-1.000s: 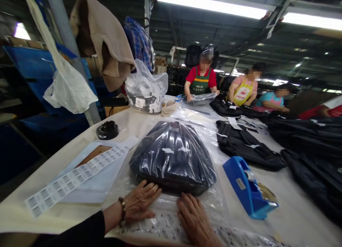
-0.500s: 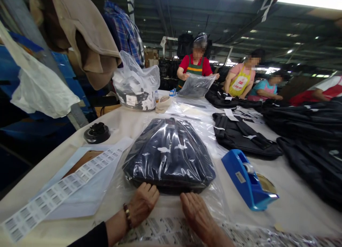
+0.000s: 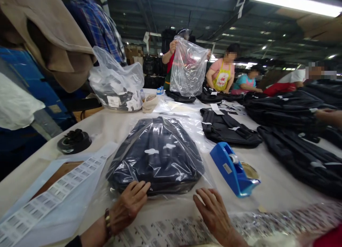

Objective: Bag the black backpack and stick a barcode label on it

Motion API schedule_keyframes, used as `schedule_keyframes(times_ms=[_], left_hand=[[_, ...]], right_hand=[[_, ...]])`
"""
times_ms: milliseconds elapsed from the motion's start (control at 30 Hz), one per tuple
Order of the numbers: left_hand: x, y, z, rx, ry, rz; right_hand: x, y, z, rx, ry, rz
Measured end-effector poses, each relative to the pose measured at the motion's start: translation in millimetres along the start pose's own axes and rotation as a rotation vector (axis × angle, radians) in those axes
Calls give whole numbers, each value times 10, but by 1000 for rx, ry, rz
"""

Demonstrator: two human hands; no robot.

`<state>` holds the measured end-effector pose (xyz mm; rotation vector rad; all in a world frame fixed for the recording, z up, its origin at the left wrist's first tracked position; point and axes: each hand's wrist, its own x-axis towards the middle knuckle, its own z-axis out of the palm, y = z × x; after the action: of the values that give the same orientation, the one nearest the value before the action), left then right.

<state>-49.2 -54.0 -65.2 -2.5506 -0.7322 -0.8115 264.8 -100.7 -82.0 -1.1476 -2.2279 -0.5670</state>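
A black backpack (image 3: 157, 158) lies flat in a clear plastic bag (image 3: 187, 168) on the table in front of me. My left hand (image 3: 129, 202) rests with its fingers on the near left edge of the bagged backpack, fingers stretched out. Just off the bag's near right corner is my right hand (image 3: 212, 209), fingers apart and nothing in them. A blue tape dispenser (image 3: 231, 170) stands right of the backpack. To the left, a strip of barcode labels (image 3: 53, 193) lies over a brown phone-like object (image 3: 57, 175) and pale sheets.
Black backpacks (image 3: 229, 127) lie along the right side. A knotted plastic bag of tags (image 3: 117, 83) and a black round object (image 3: 74, 142) sit at left. Across the table a person holds up a clear bag (image 3: 188, 69); other people work beside. Printed film (image 3: 171, 229) runs along the near edge.
My right hand has moved right, off the bag's near edge, and its fingers have spread. My left hand's fingers have straightened onto the bag. The person opposite has raised the clear bag.
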Motion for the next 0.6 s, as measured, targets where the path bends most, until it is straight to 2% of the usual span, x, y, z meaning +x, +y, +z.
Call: schedule_keyframes(times_ms=[133,233,300,433,500,600], left_hand=[[-9,-51,29,-30,51,37],[5,-36,10,-26,24,4],[4,-41,-13,-35,-8,-16],[-34,-84,-34,-39,-35,-29],[-49,-84,-20,20,-55,4],[-53,-53,27,136,-80,20]], right_hand=[[244,107,-33,69,-58,-105],[316,126,-59,93,-91,-141],[273,83,-108,123,-123,-134],[73,-63,-213,226,-329,-86],[10,-112,-210,143,-257,-44],[23,-132,-108,-40,-24,64]])
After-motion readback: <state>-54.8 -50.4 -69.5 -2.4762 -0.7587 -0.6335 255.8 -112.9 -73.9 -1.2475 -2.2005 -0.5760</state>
